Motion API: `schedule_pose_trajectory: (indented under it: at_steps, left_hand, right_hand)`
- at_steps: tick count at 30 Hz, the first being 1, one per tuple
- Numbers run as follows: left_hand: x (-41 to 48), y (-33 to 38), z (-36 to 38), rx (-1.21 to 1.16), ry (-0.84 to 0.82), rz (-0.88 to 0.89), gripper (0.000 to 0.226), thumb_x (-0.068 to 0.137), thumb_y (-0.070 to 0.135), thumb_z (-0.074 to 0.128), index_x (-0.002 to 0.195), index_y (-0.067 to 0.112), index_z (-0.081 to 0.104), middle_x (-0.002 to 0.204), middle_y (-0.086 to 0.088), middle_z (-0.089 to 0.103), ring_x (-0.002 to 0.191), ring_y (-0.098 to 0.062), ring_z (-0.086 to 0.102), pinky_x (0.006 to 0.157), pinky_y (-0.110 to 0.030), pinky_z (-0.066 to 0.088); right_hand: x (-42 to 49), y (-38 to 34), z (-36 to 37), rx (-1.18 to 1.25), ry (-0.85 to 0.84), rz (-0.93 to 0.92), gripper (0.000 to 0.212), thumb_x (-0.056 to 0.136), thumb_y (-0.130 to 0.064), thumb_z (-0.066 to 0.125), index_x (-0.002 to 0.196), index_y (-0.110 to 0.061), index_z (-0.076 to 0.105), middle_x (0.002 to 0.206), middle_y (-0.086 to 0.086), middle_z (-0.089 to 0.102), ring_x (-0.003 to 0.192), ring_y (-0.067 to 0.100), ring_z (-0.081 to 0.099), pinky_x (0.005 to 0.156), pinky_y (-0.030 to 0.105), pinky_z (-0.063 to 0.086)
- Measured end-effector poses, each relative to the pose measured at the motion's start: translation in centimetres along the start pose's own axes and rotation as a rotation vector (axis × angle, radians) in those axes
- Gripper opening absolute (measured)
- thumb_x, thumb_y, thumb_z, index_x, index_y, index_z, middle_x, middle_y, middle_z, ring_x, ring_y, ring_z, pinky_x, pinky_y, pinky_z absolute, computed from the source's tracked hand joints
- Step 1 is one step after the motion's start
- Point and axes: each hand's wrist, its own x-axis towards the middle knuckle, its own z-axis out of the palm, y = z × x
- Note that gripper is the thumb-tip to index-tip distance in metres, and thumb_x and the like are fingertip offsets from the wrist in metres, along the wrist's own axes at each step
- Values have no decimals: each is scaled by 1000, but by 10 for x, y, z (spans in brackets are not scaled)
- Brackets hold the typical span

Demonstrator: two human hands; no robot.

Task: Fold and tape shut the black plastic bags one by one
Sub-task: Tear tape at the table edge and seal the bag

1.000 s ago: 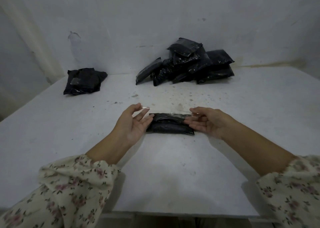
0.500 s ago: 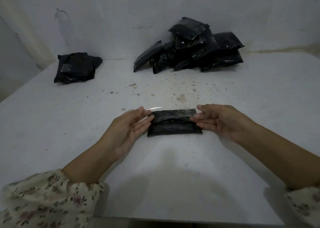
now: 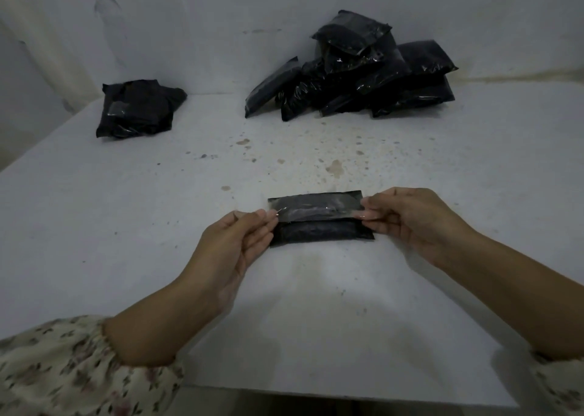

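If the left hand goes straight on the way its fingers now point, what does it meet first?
The folded black bag. The left hand pinches the tape strip at the bag's left end, fingers pointing across it; further along that line is the right hand. Depth is unclear.

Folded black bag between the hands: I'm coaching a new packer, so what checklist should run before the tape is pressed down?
1. Folded bag lies flat on the table: ok.
2. Flap is folded over the bag's body: ok.
3. Left hand and right hand each pinch one end of the clear tape: ok.
4. Tape reaches across the bag from side to side: ok.
5. Tape covers the flap's edge: cannot tell.
6. Tape is free of wrinkles: cannot tell.
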Motion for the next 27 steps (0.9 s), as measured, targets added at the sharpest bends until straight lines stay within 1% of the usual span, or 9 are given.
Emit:
schedule_pose_trajectory:
  at_steps: [2,4,7,12,15,18,23,25,27]
  left_hand:
    - [-2,-1,0,1,8,5,3,95,9,55,92,7,54,103,-9,74,95,-12,71,86,-24,56]
    - [-3,-2,1,-6,17,10,17,95,7,54,79,10,49,102,-9,74,96,-13,71,88,-25,54]
    - [-6,-4,1,1,23,18,27,95,4,53,71,13,44,99,-7,75,95,-12,71,89,-26,51]
    - [-6,-7,2,43,49,36,31,96,2,51,70,13,40,100,-7,74,95,-11,71,86,-24,52]
    - [-5,-7,3,61,58,39,33,96,0,50,68,12,39,103,-9,74,96,-12,71,87,-24,53]
    - [-5,-7,4,67,73,31,34,97,-3,47,68,12,38,104,-10,73,96,-13,71,85,-24,54]
    - [-6,-7,6,51,89,30,30,97,-3,47,71,12,42,101,-11,73,92,-12,71,83,-23,54]
    - [-6,-8,7,51,97,39,28,97,-2,48,73,11,43,100,-11,73,93,-12,71,84,-24,54]
    - [-6,-8,7,52,105,42,29,97,-2,49,71,11,43,99,-11,74,94,-13,71,87,-24,53]
  right_hand:
    - [-1,1,2,-20,9,-16,11,82,3,68,76,-1,60,64,11,68,72,18,73,57,19,56]
    - [-2,1,3,-44,15,-38,11,82,3,68,76,-1,60,64,12,68,72,19,73,57,19,56]
    - [-3,1,4,-70,24,-58,10,82,4,68,76,1,61,63,12,68,70,19,73,57,18,56]
    - [-2,3,4,-150,40,-84,12,81,5,68,74,0,61,65,13,70,66,20,70,62,22,59]
    - [-1,2,5,-207,46,-104,11,80,6,68,74,1,61,68,15,70,60,16,68,58,19,57]
    - [-1,2,6,-266,56,-116,14,80,6,68,72,0,59,67,13,69,54,10,67,53,16,54]
    - [0,4,3,-375,83,-151,10,79,2,72,77,1,62,69,13,70,53,9,66,53,18,55]
    - [0,4,2,-416,98,-159,10,79,-2,74,78,1,64,64,10,69,50,8,64,50,16,52]
    - [1,4,0,-500,108,-174,13,78,-7,76,78,0,65,58,6,68,47,7,61,46,14,46]
